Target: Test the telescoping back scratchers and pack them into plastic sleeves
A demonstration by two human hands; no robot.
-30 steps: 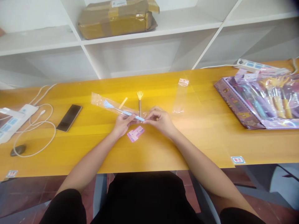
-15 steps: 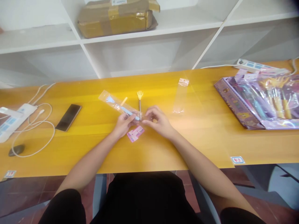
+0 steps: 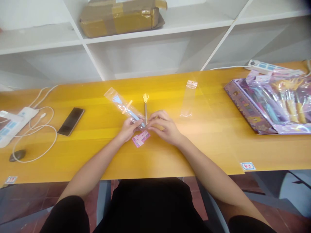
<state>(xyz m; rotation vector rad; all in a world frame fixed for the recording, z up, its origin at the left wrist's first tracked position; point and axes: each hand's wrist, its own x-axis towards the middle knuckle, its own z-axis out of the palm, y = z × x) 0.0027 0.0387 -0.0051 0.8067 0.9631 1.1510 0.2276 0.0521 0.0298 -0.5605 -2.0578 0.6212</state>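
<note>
My left hand (image 3: 128,130) is closed round the near end of a clear plastic bag (image 3: 111,93). Inside that bag lies a light-blue back scratcher (image 3: 132,114) with a hand-shaped head pointing away to the left. Fingertips of my right hand (image 3: 166,127) pinch together at the bag's near end, beside my left thumb. Just beyond the hands, a yellow hand-shaped back scratcher (image 3: 145,98) with a metal rod lies on the table; its lower end is hidden. A short yellow stick (image 3: 128,105) shows by the bag. Pink printed cards (image 3: 141,139) lie below my hands.
Another clear bag (image 3: 189,101) lies flat on the table to the right. Farther right is a purple display box (image 3: 250,108) of bagged scratchers. On the left are a phone (image 3: 71,121), a power strip (image 3: 18,124) with white cables, and a mouse (image 3: 17,155). White shelves hold a taped carton (image 3: 121,19).
My right fingertips have come in to the bag's near end, where a small gap showed before. The bag's far end has swung slightly to the right, uncovering more of the yellow stick.
</note>
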